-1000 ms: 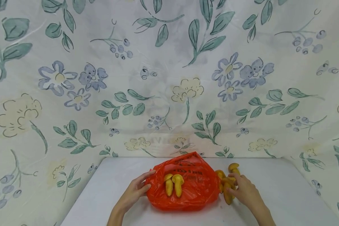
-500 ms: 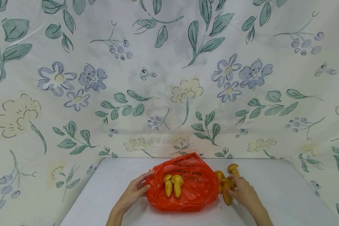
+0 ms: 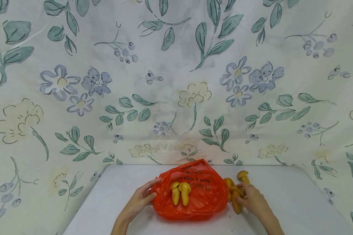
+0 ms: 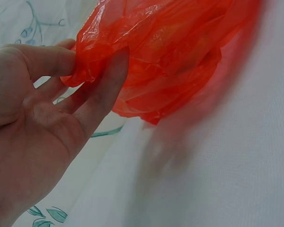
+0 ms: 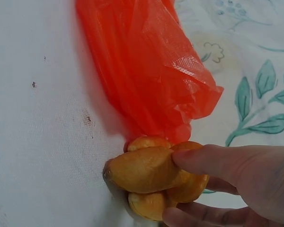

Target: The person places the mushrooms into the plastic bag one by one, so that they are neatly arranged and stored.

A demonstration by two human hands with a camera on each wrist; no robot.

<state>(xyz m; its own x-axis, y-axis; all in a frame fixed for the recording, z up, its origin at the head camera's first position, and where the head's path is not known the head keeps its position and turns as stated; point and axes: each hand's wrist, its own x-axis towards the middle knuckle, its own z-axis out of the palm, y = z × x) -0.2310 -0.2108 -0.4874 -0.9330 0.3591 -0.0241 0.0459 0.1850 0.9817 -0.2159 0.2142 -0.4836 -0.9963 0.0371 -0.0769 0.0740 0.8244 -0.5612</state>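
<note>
A red plastic bag [image 3: 206,200] with dark print lies with its mouth spread in the middle of the table. Two yellow mushrooms [image 3: 185,194] lie side by side inside it. At the bag's left edge, my left hand [image 3: 138,199] pinches the thin plastic [image 4: 90,56] between thumb and fingers. My right hand [image 3: 255,200] is just right of the bag, thumb and fingers round a brownish-yellow mushroom [image 5: 144,170] whose stem points toward me. More mushrooms crowd against it: one [image 3: 228,182] touches the bag's right side, and another [image 3: 243,176] lies behind my fingers.
The white table [image 3: 294,199] extends to both sides and in front of the bag. A floral-patterned cloth [image 3: 164,81] hangs behind the table and down both sides. Small dark specks [image 5: 87,118] mark the tabletop near the bag.
</note>
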